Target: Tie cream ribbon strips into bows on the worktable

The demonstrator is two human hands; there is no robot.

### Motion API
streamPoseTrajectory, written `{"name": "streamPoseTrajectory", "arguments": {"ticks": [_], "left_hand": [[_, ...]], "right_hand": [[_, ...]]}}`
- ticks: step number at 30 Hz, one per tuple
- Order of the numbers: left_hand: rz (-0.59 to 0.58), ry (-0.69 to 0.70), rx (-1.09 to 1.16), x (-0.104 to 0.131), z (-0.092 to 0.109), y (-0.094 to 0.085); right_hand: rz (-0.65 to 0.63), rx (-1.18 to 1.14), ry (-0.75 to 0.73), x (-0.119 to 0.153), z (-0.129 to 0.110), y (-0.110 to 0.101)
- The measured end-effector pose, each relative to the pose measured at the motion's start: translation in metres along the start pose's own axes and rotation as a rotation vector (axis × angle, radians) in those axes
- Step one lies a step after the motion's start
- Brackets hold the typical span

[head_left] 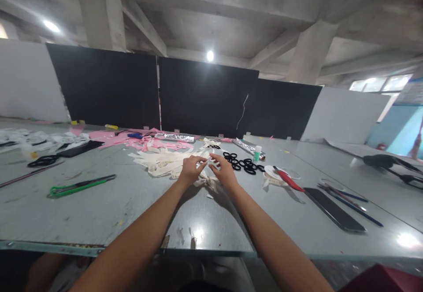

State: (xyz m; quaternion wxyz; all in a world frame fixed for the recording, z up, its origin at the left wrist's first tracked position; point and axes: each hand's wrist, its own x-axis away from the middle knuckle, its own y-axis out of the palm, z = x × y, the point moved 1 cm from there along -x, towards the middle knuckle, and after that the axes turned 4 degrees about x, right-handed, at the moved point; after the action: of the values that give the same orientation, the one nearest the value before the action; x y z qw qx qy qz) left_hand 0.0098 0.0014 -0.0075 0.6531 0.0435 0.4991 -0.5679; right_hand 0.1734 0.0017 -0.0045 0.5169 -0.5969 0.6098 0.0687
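My left hand (192, 169) and my right hand (222, 168) meet near the middle of the table. The fingers of both are pinched around a thin, pale strip or thread too small to make out well. Just below the fingertips lies a knotted cream ribbon (208, 181). Beside my left hand spreads a pile of cream fabric strips (161, 162). To the right of my right hand are several black hair ties (248, 166), with a green and white glue stick (257, 153) standing behind them.
A green cutter (81, 186) and black scissors (42, 161) lie at left. Pink scraps (109, 138) are at the back. At right are a ribbon roll (272, 174), red-handled tool (290, 180), black phone-like slab (334, 209) and blue-handled tools (358, 208). Black panels (208, 96) stand behind.
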Motion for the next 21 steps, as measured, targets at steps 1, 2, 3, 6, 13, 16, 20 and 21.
{"name": "streamPoseTrajectory", "arguments": {"ticks": [1,2,3,6,13,16,20,21], "left_hand": [[0.000,0.000,0.017,0.000,0.000,0.001],[0.007,-0.004,0.030,0.000,-0.001,0.001],[0.022,-0.009,0.041,0.000,-0.002,0.001],[0.099,-0.029,0.069,-0.001,-0.005,-0.002],[0.198,-0.069,0.230,0.001,0.000,-0.008],[0.179,-0.071,0.255,0.001,0.006,-0.009],[0.073,-0.030,0.243,0.000,0.015,-0.006],[0.047,-0.016,0.243,0.000,0.017,-0.005]], "right_hand": [[-0.012,-0.007,-0.015,0.000,0.001,0.000],[-0.024,-0.008,-0.031,0.000,0.001,-0.001],[-0.041,0.001,-0.045,-0.001,0.001,-0.004],[-0.192,0.111,-0.048,-0.003,0.002,-0.023],[-0.749,0.288,0.366,0.008,0.020,-0.098],[-0.659,0.400,0.386,0.009,0.019,-0.107],[0.060,0.421,0.053,-0.002,-0.010,-0.081],[0.119,0.383,-0.035,-0.004,-0.019,-0.070]]}}
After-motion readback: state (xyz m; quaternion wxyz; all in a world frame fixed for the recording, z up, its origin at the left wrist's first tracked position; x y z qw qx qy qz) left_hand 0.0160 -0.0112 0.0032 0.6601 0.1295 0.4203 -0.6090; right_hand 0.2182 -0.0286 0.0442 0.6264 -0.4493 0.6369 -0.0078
